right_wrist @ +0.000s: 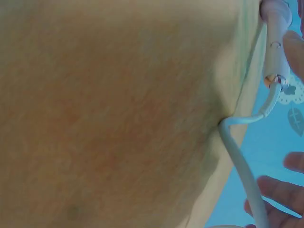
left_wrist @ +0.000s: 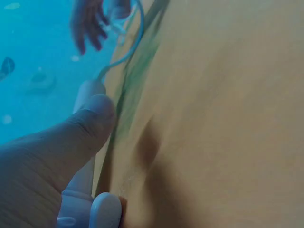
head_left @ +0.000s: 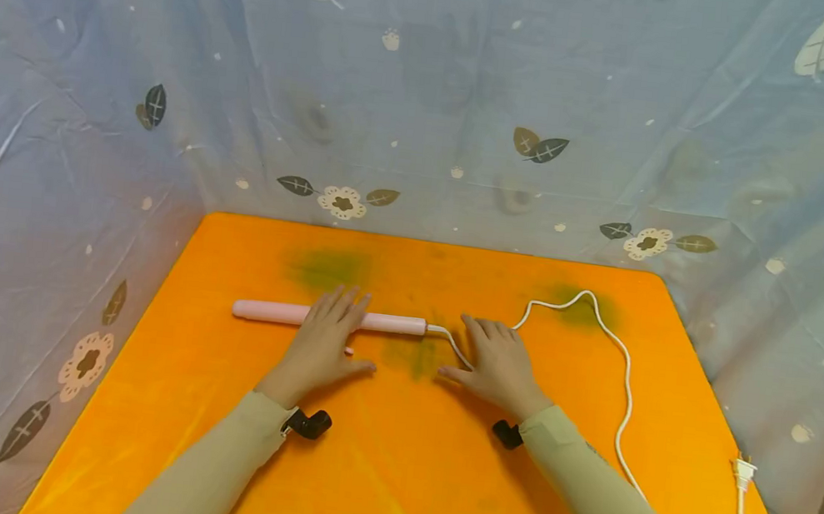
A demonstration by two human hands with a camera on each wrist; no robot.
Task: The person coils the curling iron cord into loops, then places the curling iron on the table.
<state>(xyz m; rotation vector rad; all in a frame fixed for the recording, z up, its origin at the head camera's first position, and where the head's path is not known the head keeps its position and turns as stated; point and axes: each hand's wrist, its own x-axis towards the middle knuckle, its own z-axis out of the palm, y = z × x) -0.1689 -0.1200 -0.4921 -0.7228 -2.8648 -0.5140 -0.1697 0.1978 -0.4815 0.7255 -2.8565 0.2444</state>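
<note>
A pink curling iron (head_left: 393, 324) lies crosswise on the orange table, its cord end to the right. Across its middle rests my left hand (head_left: 323, 344), fingers extended over the barrel and thumb spread out toward the right. The small lever (left_wrist: 107, 211) of the iron sticks out below that hand in the left wrist view. My right hand (head_left: 498, 367) is over the white cord (head_left: 626, 388), just right of the iron's end, with fingers spread and thumb apart. Part of the cord is hidden beneath it. In the right wrist view the cord (right_wrist: 244, 173) runs past the fingertips.
The cord loops over the right side of the orange table (head_left: 390, 464) to a white two-prong plug (head_left: 743, 474) near the right edge. A grey-blue curtain (head_left: 441, 126) with leaf and flower prints surrounds the back and sides. Each wrist wears a black camera mount (head_left: 310, 424).
</note>
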